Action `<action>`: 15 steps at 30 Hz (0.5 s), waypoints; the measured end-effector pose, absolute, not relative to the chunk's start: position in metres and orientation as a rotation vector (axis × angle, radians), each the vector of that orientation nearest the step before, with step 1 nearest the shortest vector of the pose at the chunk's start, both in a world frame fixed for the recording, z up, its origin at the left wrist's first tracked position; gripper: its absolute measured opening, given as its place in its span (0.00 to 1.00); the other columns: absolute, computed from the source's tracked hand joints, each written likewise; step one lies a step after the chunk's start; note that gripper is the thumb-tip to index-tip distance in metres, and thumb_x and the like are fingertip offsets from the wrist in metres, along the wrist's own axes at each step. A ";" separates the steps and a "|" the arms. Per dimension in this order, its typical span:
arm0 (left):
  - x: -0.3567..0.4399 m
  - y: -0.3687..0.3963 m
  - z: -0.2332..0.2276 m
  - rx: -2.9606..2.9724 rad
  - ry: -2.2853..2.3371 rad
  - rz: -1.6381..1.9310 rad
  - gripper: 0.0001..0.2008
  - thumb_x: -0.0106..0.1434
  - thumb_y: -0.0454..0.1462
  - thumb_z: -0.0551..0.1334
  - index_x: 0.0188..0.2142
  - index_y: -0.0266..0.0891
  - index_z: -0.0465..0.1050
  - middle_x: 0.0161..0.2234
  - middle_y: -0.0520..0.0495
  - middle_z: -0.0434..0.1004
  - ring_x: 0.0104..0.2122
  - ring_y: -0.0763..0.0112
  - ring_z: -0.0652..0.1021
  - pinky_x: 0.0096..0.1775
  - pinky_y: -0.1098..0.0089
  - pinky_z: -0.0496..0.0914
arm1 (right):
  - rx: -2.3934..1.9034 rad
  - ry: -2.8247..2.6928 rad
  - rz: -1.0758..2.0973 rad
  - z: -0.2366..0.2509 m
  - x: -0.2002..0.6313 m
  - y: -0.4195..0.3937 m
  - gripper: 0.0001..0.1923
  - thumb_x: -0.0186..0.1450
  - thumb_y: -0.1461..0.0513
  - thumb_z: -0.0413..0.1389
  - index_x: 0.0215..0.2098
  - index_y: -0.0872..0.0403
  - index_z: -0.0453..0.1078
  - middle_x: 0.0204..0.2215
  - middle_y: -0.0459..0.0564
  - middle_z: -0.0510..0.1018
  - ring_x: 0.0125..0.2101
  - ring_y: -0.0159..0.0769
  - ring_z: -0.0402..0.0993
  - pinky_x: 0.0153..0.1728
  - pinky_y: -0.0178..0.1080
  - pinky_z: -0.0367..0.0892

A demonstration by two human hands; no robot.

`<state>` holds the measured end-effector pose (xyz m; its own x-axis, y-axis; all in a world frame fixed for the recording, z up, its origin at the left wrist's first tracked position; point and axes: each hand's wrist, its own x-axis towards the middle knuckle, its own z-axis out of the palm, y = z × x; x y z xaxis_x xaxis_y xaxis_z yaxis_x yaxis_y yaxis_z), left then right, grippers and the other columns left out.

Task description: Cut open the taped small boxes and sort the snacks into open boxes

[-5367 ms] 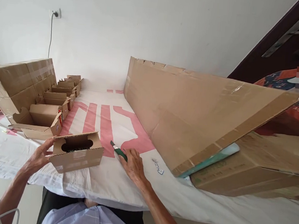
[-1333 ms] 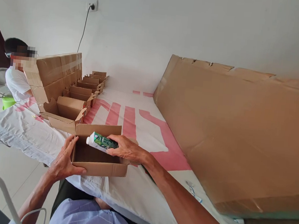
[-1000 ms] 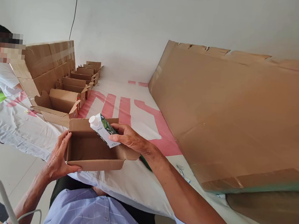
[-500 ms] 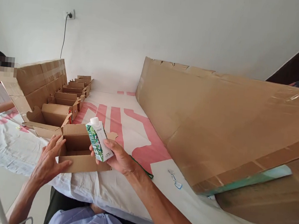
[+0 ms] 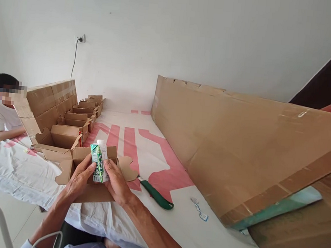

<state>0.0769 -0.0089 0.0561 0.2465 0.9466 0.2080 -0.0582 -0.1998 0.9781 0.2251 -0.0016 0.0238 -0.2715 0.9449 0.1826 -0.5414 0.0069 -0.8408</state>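
Between both hands, upright, is a green and white drink carton (image 5: 99,162) with a white cap on top. My left hand (image 5: 82,173) closes on its left side, thumb against the green printed face. On the right side my right hand (image 5: 116,178) grips it, thumb along the white face. Behind and beneath the hands stands an open cardboard box (image 5: 95,195), its flaps spread; the hands and carton hide most of its inside. To the right of my right hand lies a knife with a green handle (image 5: 158,195), its tip end beside the box flap.
Several open small boxes (image 5: 65,135) run back in a row on the left, beside stacked closed cartons (image 5: 47,99). A large cardboard sheet (image 5: 224,145) stands along the right. Another person (image 5: 4,114) sits at the far left. A small tag (image 5: 200,213) lies on the cloth (image 5: 178,230).
My left hand has left the box's edge and taken hold of the carton too. The carton has turned more upright and shifted slightly left. The green-handled knife has come into fuller view.
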 end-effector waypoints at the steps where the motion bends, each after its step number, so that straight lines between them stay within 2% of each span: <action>1: 0.078 -0.007 0.056 1.440 0.886 1.206 0.37 0.68 0.56 0.67 0.71 0.45 0.69 0.62 0.42 0.80 0.62 0.48 0.77 0.63 0.54 0.73 | -0.609 -1.090 1.496 0.026 0.227 0.000 0.30 0.65 0.34 0.61 0.43 0.51 0.75 0.38 0.51 0.83 0.39 0.43 0.78 0.41 0.44 0.76; 3: 0.079 -0.004 0.056 1.447 0.903 1.230 0.39 0.68 0.57 0.67 0.72 0.45 0.67 0.66 0.43 0.76 0.69 0.47 0.70 0.68 0.53 0.66 | -0.721 -1.224 1.361 0.030 0.232 0.002 0.32 0.67 0.33 0.57 0.41 0.52 0.76 0.37 0.51 0.82 0.39 0.42 0.77 0.44 0.44 0.74; 5: 0.077 -0.003 0.057 1.438 0.937 1.203 0.42 0.67 0.58 0.67 0.74 0.45 0.63 0.68 0.42 0.73 0.70 0.46 0.69 0.67 0.53 0.69 | -0.781 -1.317 1.267 0.033 0.235 0.005 0.34 0.68 0.32 0.54 0.40 0.53 0.77 0.37 0.51 0.82 0.40 0.42 0.76 0.45 0.44 0.73; 8: 0.071 -0.007 0.060 1.382 0.952 1.064 0.47 0.66 0.55 0.69 0.78 0.50 0.53 0.69 0.40 0.71 0.63 0.44 0.76 0.54 0.54 0.79 | -0.799 -1.309 1.222 0.032 0.236 0.007 0.35 0.68 0.32 0.53 0.44 0.52 0.78 0.40 0.51 0.83 0.42 0.43 0.77 0.46 0.44 0.73; 10: 0.066 -0.009 0.062 1.374 0.922 1.007 0.52 0.63 0.49 0.74 0.79 0.53 0.48 0.70 0.38 0.68 0.59 0.45 0.79 0.45 0.61 0.81 | -0.796 -1.276 1.275 0.029 0.235 0.010 0.35 0.69 0.32 0.53 0.46 0.52 0.78 0.41 0.52 0.84 0.42 0.43 0.77 0.44 0.43 0.74; 12: 0.063 -0.009 0.062 1.400 0.886 1.006 0.55 0.59 0.43 0.77 0.79 0.55 0.49 0.72 0.38 0.65 0.58 0.46 0.78 0.40 0.66 0.80 | -0.754 -1.254 1.393 0.025 0.235 0.013 0.34 0.69 0.33 0.53 0.47 0.52 0.79 0.42 0.52 0.84 0.41 0.42 0.78 0.41 0.42 0.74; 15: 0.059 -0.002 0.061 1.435 0.858 1.007 0.53 0.59 0.40 0.77 0.78 0.54 0.53 0.72 0.37 0.65 0.57 0.47 0.78 0.36 0.70 0.78 | -0.600 -1.200 1.571 0.020 0.234 0.022 0.32 0.67 0.35 0.59 0.49 0.52 0.79 0.41 0.52 0.84 0.40 0.42 0.79 0.40 0.43 0.76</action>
